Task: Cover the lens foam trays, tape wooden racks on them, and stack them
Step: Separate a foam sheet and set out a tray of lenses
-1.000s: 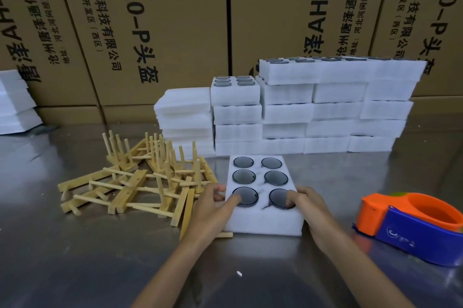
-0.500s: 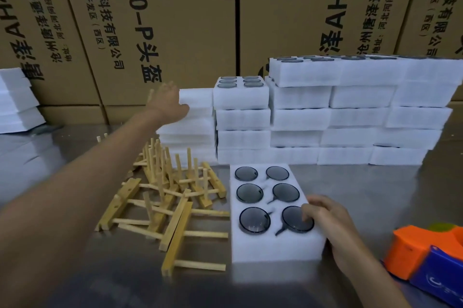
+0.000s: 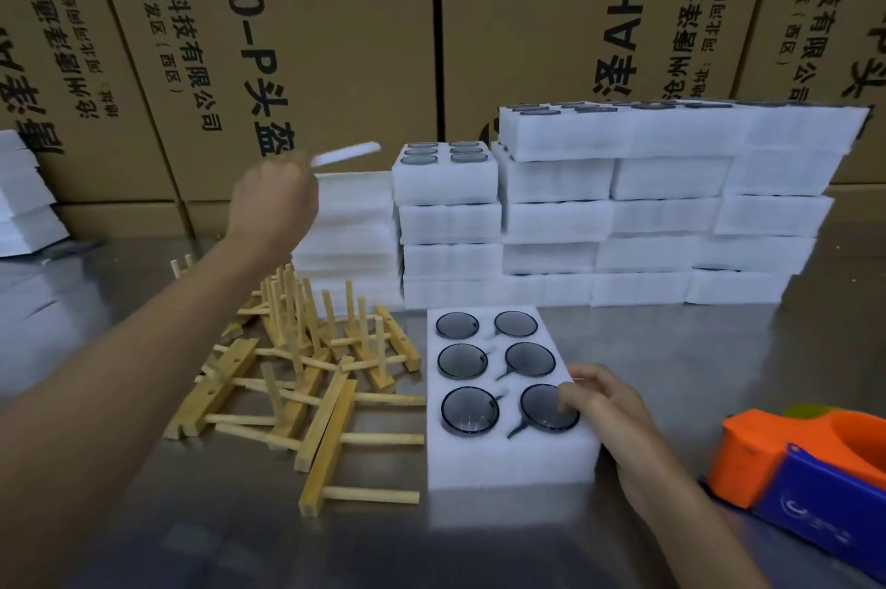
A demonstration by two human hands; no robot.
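A white foam tray [image 3: 508, 459] with six dark round lenses lies on the steel table in front of me. My right hand [image 3: 611, 416] rests on its near right corner, fingertips touching the lower right lens. My left hand [image 3: 271, 200] is raised above the pile of thin foam sheets [image 3: 350, 233] and grips one thin white foam sheet [image 3: 345, 154], lifted edge-on and blurred. A heap of wooden racks [image 3: 307, 368] lies left of the tray. Stacked foam trays [image 3: 623, 204] form a wall behind.
An orange and blue tape dispenser [image 3: 810, 468] sits at the right edge. Large cardboard boxes [image 3: 335, 37] stand close behind the stacks. More white foam [image 3: 24, 195] is piled at the far left. The steel table [image 3: 239, 540] is bare in front.
My left hand left the tray, reached to the thin foam pile behind the racks and has lifted one sheet off it. My right hand stays on the tray.
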